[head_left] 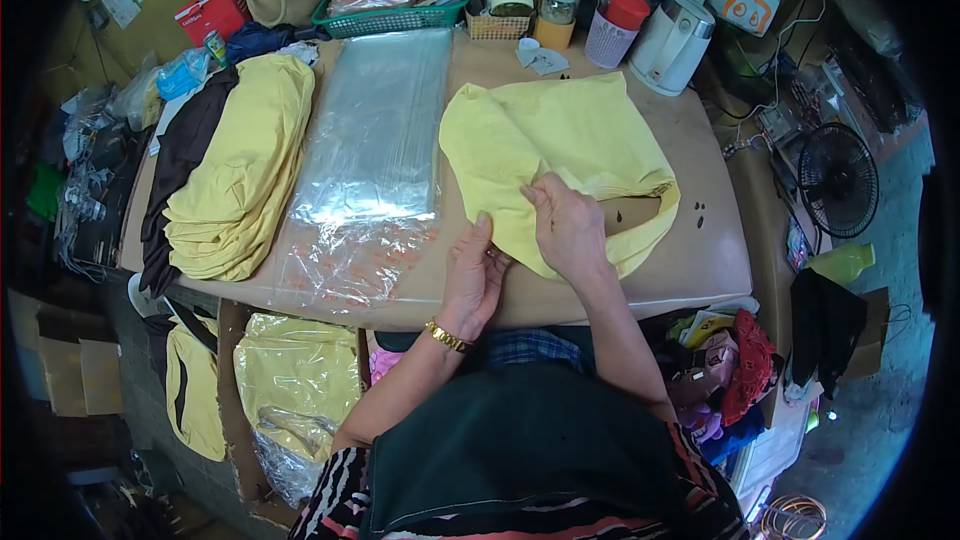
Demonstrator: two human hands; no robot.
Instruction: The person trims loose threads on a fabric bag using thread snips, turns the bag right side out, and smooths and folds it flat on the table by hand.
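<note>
We see the yellow cloth [570, 130] spread toward the right edge of the table [715, 280]. Our right hand [570, 228] pinches a fold of it; our left hand [474, 275] touches its side by the table's front edge, though how firmly we cannot tell. Clear plastic bags [380, 120] lie between it and the stacked clothes [245, 160] near the left edge.

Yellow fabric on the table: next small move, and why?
Probably let the right hand smooth the near-right loop of yellow fabric flat: it curves around a gap with tabletop showing, and the left hand is at the near-left edge.
</note>
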